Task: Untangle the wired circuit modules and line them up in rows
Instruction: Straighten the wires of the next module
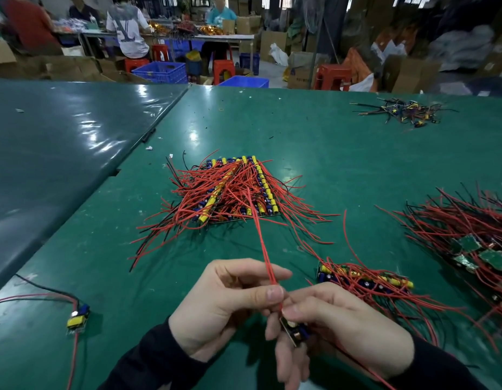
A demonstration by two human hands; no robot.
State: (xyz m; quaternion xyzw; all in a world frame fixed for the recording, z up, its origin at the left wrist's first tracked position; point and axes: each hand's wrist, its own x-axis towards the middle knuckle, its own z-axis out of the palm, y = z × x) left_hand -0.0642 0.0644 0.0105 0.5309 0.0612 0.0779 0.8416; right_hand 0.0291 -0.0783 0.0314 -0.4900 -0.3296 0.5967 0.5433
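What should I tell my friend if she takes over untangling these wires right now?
Left hand pinches the red wires of one module; right hand holds that module.
Done: the stack in rows mid-table.
Started: a short row beside the right hand.
Left: the tangled pile at the right, a small heap far right, and one loose module at the left.

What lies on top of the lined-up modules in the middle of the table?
Loose red wires and a few black ones drape over the lined-up modules, fanning out onto the green table. Yellow and blue parts show along the rows; most boards are covered.
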